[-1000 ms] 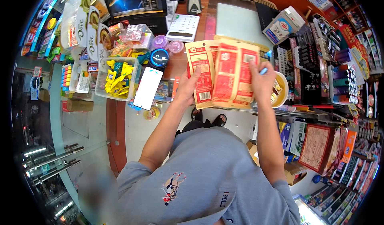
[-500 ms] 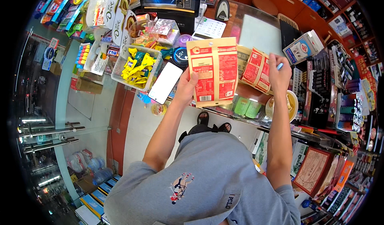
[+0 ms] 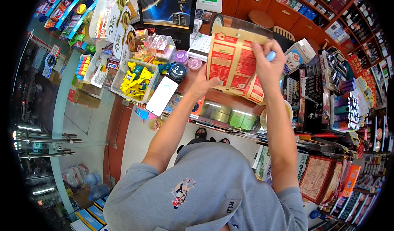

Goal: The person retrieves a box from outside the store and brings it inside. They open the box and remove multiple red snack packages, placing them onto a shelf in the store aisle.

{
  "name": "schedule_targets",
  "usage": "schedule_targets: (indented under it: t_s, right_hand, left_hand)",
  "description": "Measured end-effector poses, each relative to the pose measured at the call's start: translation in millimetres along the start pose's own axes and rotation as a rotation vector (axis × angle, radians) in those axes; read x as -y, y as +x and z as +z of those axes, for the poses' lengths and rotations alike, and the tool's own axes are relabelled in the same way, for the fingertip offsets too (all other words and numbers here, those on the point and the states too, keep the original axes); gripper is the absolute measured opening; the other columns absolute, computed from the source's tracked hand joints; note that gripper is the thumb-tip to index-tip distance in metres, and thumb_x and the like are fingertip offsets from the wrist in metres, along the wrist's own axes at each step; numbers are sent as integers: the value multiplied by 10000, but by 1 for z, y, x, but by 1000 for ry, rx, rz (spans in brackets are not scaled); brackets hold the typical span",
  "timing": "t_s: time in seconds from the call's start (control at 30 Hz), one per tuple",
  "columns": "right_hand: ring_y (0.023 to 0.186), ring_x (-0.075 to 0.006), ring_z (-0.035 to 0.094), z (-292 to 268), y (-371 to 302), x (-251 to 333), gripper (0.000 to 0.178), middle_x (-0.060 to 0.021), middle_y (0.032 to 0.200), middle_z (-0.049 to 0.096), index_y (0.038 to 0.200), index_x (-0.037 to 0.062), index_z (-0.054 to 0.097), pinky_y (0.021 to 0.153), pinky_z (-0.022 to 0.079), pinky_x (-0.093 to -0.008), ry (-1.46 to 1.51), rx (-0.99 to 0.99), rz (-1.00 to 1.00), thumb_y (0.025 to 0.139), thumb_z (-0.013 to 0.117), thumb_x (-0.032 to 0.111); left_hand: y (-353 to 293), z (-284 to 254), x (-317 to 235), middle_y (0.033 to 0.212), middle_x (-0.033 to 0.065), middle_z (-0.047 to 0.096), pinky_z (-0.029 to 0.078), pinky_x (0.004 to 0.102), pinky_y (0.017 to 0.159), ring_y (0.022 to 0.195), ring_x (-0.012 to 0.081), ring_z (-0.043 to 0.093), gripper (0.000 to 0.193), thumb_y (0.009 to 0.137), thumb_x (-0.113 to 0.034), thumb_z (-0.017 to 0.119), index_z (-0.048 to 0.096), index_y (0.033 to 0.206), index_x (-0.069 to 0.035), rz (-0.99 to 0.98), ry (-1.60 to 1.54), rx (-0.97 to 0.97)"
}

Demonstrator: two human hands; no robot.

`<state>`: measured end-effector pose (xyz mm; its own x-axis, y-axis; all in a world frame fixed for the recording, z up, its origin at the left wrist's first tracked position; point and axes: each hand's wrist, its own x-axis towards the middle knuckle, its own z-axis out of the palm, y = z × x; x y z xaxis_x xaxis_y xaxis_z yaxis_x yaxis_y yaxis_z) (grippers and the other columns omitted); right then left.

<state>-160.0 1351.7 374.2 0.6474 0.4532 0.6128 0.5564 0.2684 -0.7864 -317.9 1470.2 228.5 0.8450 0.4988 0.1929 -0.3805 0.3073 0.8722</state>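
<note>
1. One red-and-tan packet (image 3: 230,62) is above the worktop (image 3: 221,98), another red packet (image 3: 255,92) showing at its near right.
2. Your left hand (image 3: 204,84) grips its near left corner; your right hand (image 3: 269,65) pinches its far right edge.
3. Left, a phone (image 3: 162,96) adjoins a clear tub (image 3: 124,92).

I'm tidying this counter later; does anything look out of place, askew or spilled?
The phone sits askew at the near edge of the counter, its lower end seeming to jut past it, an odd, precarious perch. No spill shows.
</note>
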Motion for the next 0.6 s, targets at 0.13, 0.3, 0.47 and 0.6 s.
schedule_targets:
  t_s: [0.13, 0.3, 0.47, 0.6]
  right_hand:
    - [662, -47, 344, -13, 18, -13, 398, 63, 708, 396, 698, 105, 372, 578, 298, -212, 151, -75, 75, 864, 726, 32]
    - [633, -50, 444, -27, 30, -21, 384, 50, 715, 474, 706, 143, 398, 576, 379, -212, 502, -239, 397, 854, 704, -35]
    - [638, -94, 526, -38, 36, -29, 387, 10, 723, 523, 709, 148, 392, 601, 455, -236, 618, -312, 559, 855, 689, -54]
    - [654, -83, 522, -49, 38, -37, 367, 14, 740, 526, 732, 132, 398, 603, 447, -227, 473, -308, 424, 873, 689, -42]
  left_hand:
    - [-5, 12, 19, 1321, 142, 567, 485, 433, 1033, 1136, 300, 623, 617, 894, -238, 733, 409, 1383, -44, -202, -389, -61]
    - [-9, 47, 27, 1268, 168, 615, 525, 465, 991, 1136, 338, 634, 385, 985, -219, 603, 490, 1303, -35, -165, -559, -54]
    - [3, 65, 30, 1215, 135, 646, 559, 420, 941, 1088, 255, 660, 277, 1008, -160, 559, 544, 1253, -29, -106, -383, -188]
    - [-4, 74, 18, 1176, 106, 666, 594, 391, 865, 1045, 205, 672, 237, 1005, -116, 556, 577, 1224, -26, 18, -279, -155]
